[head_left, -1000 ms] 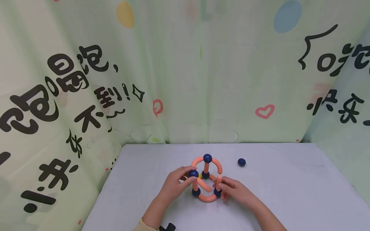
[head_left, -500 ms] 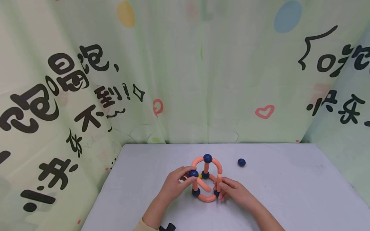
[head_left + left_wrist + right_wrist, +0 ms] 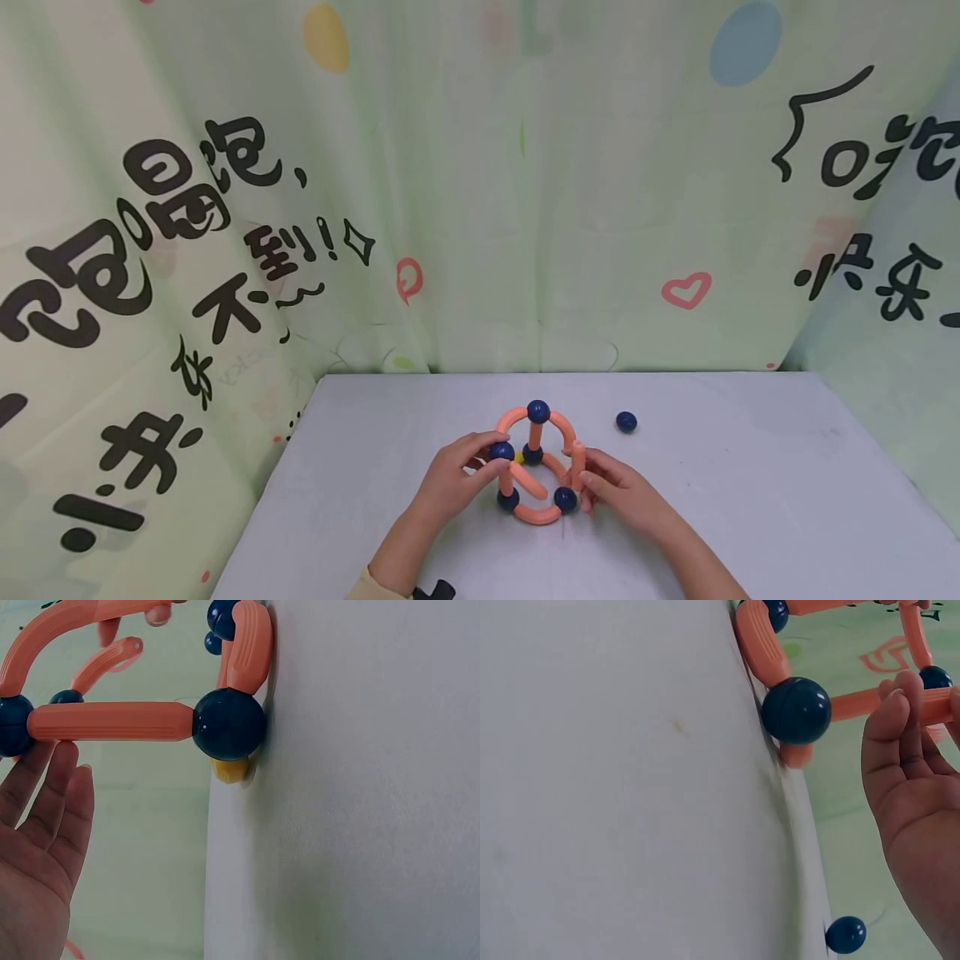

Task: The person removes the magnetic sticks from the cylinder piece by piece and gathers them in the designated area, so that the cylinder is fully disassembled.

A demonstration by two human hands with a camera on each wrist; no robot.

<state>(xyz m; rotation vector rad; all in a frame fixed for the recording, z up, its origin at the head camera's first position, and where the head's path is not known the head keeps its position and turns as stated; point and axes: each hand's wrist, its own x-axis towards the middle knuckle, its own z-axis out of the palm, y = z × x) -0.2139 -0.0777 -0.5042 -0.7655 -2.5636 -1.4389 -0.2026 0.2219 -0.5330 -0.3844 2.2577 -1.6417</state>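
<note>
A frame of orange rods and dark blue balls [image 3: 537, 412] stands on the table, in curved rings joined by upright rods. My left hand [image 3: 459, 477] pinches the upper left blue ball [image 3: 502, 451] between thumb and fingers. From that ball an orange rod [image 3: 529, 482] slants down, its far end free. My right hand [image 3: 621, 492] pinches a straight orange rod [image 3: 577, 465], held upright just right of the lower right blue ball [image 3: 566, 500]; whether they touch I cannot tell. The upper right curved rod [image 3: 564, 429] ends free near the held rod's top. A yellow piece [image 3: 230, 769] shows under a lower ball in the left wrist view.
One loose blue ball [image 3: 626, 422] lies on the white table [image 3: 750, 500] behind my right hand. A black object [image 3: 437, 591] is at the front edge by my left sleeve. A printed curtain [image 3: 480, 208] hangs behind the table.
My right hand has moved slightly right and up with the straight rod, which no longer lines up under the curved rod or over the lower right ball. My left hand stays put.
</note>
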